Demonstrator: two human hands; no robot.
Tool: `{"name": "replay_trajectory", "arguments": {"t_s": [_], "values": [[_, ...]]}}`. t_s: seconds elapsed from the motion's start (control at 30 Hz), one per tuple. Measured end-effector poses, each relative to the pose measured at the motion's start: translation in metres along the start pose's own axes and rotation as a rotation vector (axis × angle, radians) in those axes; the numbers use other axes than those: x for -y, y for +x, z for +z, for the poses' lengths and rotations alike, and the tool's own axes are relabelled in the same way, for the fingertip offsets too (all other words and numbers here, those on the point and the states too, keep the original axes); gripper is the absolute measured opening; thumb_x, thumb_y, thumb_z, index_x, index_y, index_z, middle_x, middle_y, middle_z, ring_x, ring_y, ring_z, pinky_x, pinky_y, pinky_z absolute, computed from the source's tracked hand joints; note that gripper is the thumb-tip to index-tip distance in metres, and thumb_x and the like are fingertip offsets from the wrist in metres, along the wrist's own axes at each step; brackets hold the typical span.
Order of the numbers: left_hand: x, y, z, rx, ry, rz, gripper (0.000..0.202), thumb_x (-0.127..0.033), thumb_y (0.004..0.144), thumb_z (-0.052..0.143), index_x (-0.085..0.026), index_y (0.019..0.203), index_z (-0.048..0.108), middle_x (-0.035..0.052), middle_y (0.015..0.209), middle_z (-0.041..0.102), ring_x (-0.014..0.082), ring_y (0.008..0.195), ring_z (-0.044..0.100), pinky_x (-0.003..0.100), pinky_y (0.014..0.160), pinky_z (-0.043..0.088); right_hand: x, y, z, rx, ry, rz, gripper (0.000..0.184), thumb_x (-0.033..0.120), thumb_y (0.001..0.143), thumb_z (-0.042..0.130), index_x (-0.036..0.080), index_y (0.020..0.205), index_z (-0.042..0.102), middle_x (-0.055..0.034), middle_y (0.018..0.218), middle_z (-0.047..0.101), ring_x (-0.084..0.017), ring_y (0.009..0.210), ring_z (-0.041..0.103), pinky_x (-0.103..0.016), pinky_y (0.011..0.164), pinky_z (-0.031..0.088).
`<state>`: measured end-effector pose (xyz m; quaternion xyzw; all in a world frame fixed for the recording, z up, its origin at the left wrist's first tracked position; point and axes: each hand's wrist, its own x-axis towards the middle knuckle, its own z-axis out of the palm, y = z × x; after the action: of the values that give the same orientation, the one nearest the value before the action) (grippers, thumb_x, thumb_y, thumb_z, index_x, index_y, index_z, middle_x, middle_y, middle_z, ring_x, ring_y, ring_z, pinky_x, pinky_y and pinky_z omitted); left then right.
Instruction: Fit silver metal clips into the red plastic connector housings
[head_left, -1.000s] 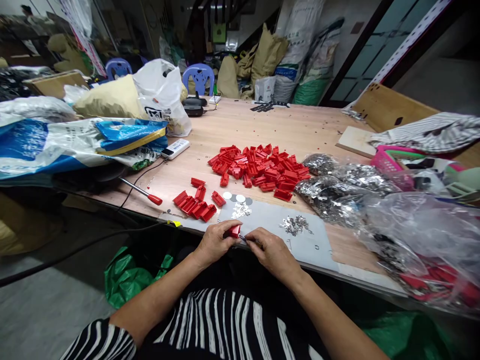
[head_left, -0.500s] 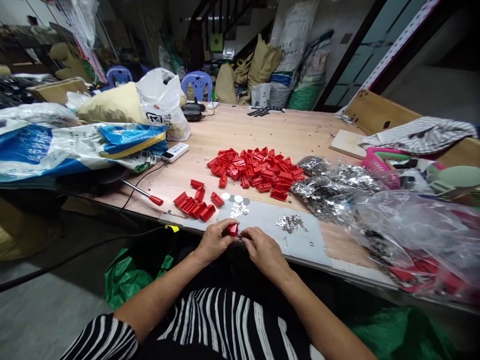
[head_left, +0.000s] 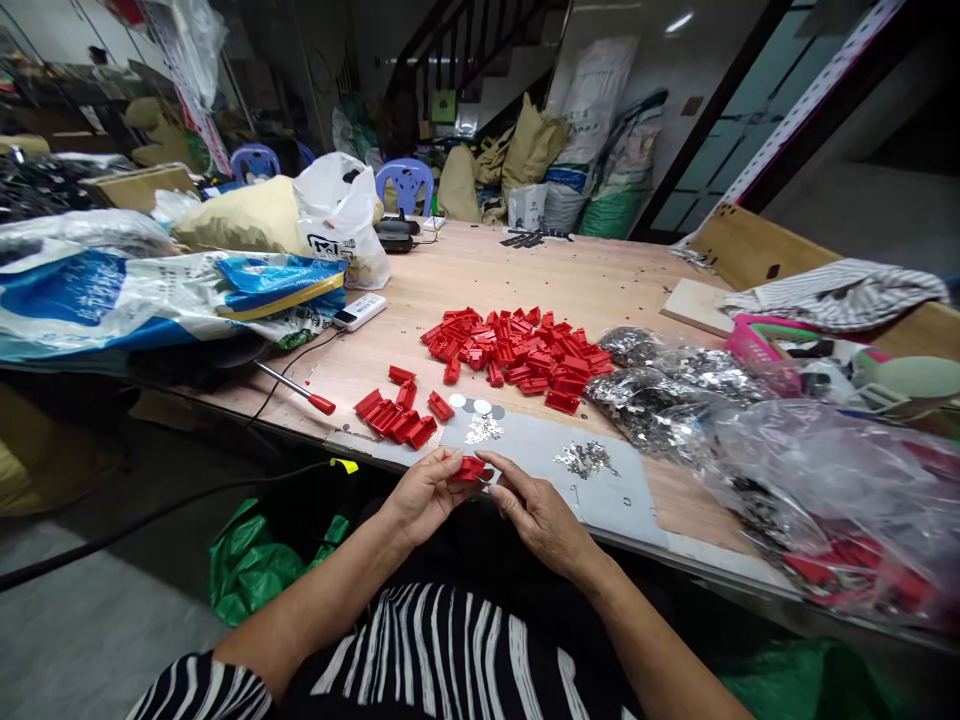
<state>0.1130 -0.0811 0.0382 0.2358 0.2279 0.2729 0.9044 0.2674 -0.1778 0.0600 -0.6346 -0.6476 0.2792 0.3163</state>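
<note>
My left hand (head_left: 421,492) is closed on a small red plastic part (head_left: 471,468), a trough-shaped piece, just over the table's front edge. Beside it my right hand (head_left: 536,508) has its thumb and index finger apart, the fingertips close to the part's right end; I cannot tell whether they touch it. Beyond my hands, a grey mat (head_left: 525,445) bears one heap of small flat silvery pieces (head_left: 484,428) and another of small metal pieces (head_left: 586,459). A few like red parts (head_left: 397,418) lie to the left, with a large red pile (head_left: 517,350) farther back.
Clear bags of metal pieces (head_left: 652,400) lie to the right, near a pink basket (head_left: 757,350). At left, a red-tipped lever (head_left: 319,403) juts over the table near a white device (head_left: 361,311) and a blue-and-white sack (head_left: 150,300). Green bags (head_left: 247,565) hang below.
My right thumb and index finger have come apart from their pinch at the red part. The part now lies more sideways in my left hand. The camera view has shifted slightly.
</note>
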Motion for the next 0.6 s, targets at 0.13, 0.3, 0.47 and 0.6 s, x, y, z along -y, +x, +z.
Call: {"name": "replay_trajectory", "arguments": {"t_s": [0.13, 0.3, 0.47, 0.6], "values": [[0.002, -0.001, 0.001, -0.063, -0.107, -0.079, 0.009, -0.019, 0.084, 0.062, -0.010, 0.087, 0.063, 0.0077, 0.085, 0.072, 0.0167, 0.079, 0.070, 0.031, 0.084, 0.052, 0.000, 0.002, 0.002, -0.019, -0.007, -0.062, 0.040, 0.034, 0.097, 0.039, 0.026, 0.136, 0.046, -0.0054, 0.126, 0.062, -0.020, 0.109, 0.061, -0.032, 0.093, 0.046], [0.006, -0.002, 0.001, -0.077, -0.164, -0.119, 0.013, -0.022, 0.088, 0.058, -0.011, 0.086, 0.064, 0.0068, 0.086, 0.072, 0.0171, 0.081, 0.070, 0.038, 0.098, 0.048, -0.001, 0.005, 0.005, -0.104, -0.026, -0.072, 0.036, 0.033, 0.096, 0.040, 0.026, 0.128, 0.056, -0.0049, 0.125, 0.064, -0.021, 0.111, 0.061, -0.035, 0.096, 0.047], [0.014, 0.000, -0.003, -0.045, -0.137, -0.077, 0.014, -0.026, 0.083, 0.064, -0.012, 0.088, 0.063, 0.0073, 0.090, 0.072, 0.0190, 0.086, 0.070, 0.041, 0.103, 0.044, -0.007, 0.009, 0.010, -0.148, 0.070, -0.048, 0.035, 0.036, 0.096, 0.038, 0.024, 0.118, 0.063, -0.0061, 0.105, 0.070, -0.021, 0.097, 0.065, -0.031, 0.085, 0.051], [0.011, 0.001, -0.005, -0.065, 0.050, -0.003, 0.017, -0.030, 0.081, 0.066, -0.015, 0.084, 0.060, 0.0056, 0.087, 0.071, 0.0208, 0.086, 0.070, 0.043, 0.098, 0.046, -0.014, 0.009, 0.010, -0.115, 0.106, 0.044, 0.040, 0.042, 0.097, 0.035, 0.022, 0.122, 0.060, 0.0000, 0.070, 0.064, -0.016, 0.065, 0.060, -0.025, 0.063, 0.048]]}}
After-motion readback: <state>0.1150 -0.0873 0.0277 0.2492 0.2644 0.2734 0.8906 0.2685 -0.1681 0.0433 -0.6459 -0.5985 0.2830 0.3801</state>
